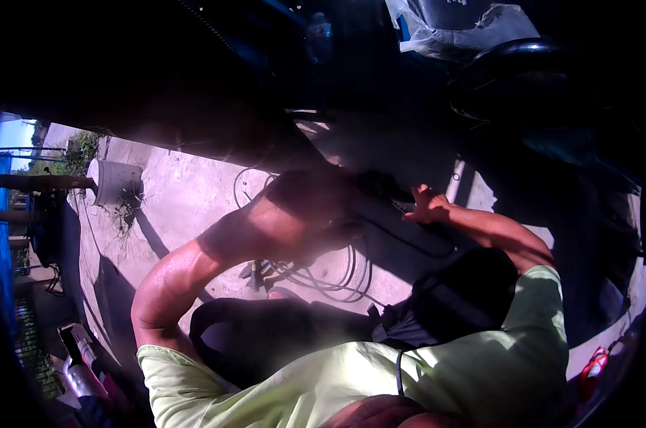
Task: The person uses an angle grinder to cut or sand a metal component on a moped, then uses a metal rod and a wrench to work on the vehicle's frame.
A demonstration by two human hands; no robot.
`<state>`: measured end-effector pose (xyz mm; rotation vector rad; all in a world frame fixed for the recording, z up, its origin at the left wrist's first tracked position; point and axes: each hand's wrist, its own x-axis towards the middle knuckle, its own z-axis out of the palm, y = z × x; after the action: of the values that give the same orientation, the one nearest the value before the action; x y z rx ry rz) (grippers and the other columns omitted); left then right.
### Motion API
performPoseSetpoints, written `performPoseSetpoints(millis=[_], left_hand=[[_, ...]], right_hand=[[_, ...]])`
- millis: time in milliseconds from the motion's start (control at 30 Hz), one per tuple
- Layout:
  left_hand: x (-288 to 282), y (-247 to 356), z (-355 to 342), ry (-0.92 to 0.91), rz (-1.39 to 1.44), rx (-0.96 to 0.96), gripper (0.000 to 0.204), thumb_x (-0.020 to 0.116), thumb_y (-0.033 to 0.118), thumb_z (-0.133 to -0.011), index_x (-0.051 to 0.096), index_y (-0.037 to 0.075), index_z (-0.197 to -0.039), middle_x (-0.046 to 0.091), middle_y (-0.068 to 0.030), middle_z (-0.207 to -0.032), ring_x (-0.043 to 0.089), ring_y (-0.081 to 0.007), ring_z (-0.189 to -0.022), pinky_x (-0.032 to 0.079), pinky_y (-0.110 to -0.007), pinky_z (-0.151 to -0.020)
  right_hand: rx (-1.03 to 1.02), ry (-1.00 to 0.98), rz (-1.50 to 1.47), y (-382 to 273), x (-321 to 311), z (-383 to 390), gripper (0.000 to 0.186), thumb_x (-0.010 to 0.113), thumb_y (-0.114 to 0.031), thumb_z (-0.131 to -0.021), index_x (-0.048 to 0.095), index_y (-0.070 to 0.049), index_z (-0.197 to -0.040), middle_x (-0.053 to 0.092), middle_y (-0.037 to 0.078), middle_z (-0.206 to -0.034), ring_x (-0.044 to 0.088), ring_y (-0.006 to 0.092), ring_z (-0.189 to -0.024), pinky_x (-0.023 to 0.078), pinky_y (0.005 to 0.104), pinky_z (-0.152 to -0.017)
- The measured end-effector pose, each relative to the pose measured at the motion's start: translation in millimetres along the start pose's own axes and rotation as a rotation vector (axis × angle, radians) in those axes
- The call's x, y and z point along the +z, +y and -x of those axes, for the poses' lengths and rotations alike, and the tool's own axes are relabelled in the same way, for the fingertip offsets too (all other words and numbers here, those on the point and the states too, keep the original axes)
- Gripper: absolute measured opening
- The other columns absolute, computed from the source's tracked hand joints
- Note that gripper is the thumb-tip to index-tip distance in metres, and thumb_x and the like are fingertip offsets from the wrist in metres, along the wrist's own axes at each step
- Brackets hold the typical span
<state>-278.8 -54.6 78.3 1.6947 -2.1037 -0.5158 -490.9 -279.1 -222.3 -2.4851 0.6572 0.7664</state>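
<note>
From the head view I look down on both forearms reaching up into a dark, shadowed machine body [408,143] that fills the top half of the frame.

My right hand [428,207] is the clearer one. Its fingers are spread and pressed flat against a dark panel [401,239] on the underside of the machine; the hand is loosely splayed, clasping nothing I can make out. The panel lies directly under the fingertips and runs down and to the left of them.

My left hand [323,196] goes up into the shadow, and its fingers are lost in the dark. I cannot tell whether it grasps anything or how far it is closed. It sits just left of the same panel, near the right hand but apart from it.

Below the hands, a bundle of black cables [330,274] loops over the sunlit concrete ground [187,200], with a small tool [255,271] lying at its left end.

A grey concrete pot [116,182] stands far left; what it holds is not visible. At top, a crumpled clear plastic bag [465,32] wraps something dark. A red object [594,371] sits at lower right, too small to identify.
</note>
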Motion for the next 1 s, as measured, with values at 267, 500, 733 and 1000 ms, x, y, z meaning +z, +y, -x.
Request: performPoseSetpoints(millis=[267, 500, 733, 1000], left_hand=[[-94, -117, -9, 0.327, -0.574, -0.483, 0.027, 0.067, 0.028, -0.09, 0.068, 0.005, -0.105, 0.069, -0.0153, -0.103, 0.069, -0.0339, -0.094, 0.055, -0.044, -0.081], [-192, -201, 268, 0.196, -1.016, -1.16, 0.04, 0.064, 0.034, -0.093, 0.065, 0.006, -0.122, 0.07, -0.0179, -0.113, 0.066, -0.0359, -0.108, 0.051, -0.044, -0.095], [-202, -170, 334, 0.61, -0.815, -1.349, 0.043, 0.06, 0.042, -0.095, 0.068, 0.005, -0.116, 0.072, -0.0144, -0.106, 0.069, -0.0286, -0.099, 0.052, -0.04, -0.088], [-162, -175, 212, 0.942, 0.262, -0.895, 0.03, 0.064, 0.036, -0.097, 0.069, 0.01, -0.11, 0.071, -0.0024, -0.099, 0.068, -0.0151, -0.095, 0.052, -0.033, -0.081]], right_hand=[[-0.032, 0.138, -0.278, 30, 47, -9, 0.092, 0.08, -0.049, -0.072, 0.041, -0.005, -0.144, 0.058, 0.025, -0.129, 0.058, 0.0418, -0.12, 0.049, 0.0485, -0.1], [0.017, 0.251, -0.369, 21, 65, -16, 0.076, 0.077, -0.038, -0.073, 0.05, -0.004, -0.135, 0.061, 0.026, -0.125, 0.06, 0.0423, -0.118, 0.049, 0.0482, -0.1], [-0.056, 0.274, -0.571, 38, 75, -26, 0.076, 0.08, -0.034, -0.069, 0.051, 0.003, -0.128, 0.066, 0.03, -0.113, 0.064, 0.0435, -0.108, 0.052, 0.0455, -0.095], [-0.048, 0.107, -0.772, -22, -18, 7, 0.059, 0.083, -0.033, -0.071, 0.059, 0.002, -0.113, 0.066, 0.01, -0.093, 0.063, 0.0205, -0.086, 0.051, 0.0339, -0.079]])
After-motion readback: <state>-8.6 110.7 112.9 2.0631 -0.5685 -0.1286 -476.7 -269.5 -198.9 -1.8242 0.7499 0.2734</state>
